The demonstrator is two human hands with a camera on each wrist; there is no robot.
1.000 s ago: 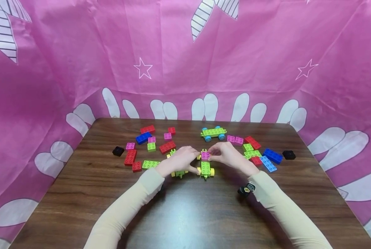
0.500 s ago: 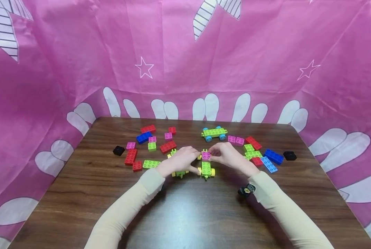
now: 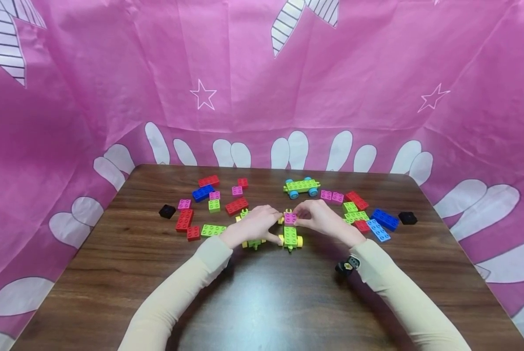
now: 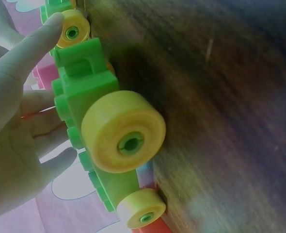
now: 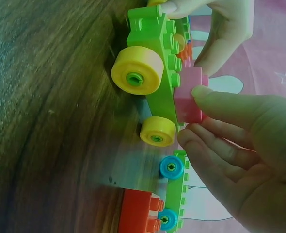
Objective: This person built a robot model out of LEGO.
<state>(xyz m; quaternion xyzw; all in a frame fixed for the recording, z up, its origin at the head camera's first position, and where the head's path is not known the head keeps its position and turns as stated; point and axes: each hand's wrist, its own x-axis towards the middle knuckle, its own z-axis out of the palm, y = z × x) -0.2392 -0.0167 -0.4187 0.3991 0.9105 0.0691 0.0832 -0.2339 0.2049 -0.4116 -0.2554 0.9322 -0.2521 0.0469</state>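
Note:
A pink brick [image 3: 290,219] sits at the far end of a green wheeled car base [image 3: 290,235] with yellow wheels, studs up. My right hand [image 3: 321,218] pinches this brick between thumb and fingers, close on the base's studs in the right wrist view. From the left side my left hand [image 3: 258,222] holds the same base, thumb at the near wheel and index finger bent toward the far end. Under the left wrist stands a second green car base [image 4: 92,92] with yellow wheels, partly hidden in the head view.
Behind stands a green base with blue wheels [image 3: 302,186]. Loose red, blue, pink and green bricks lie at both sides, among them a red brick [image 3: 237,206] and a light blue brick [image 3: 378,230]. A black piece [image 3: 167,211] lies far left, another black piece [image 3: 408,218] far right.

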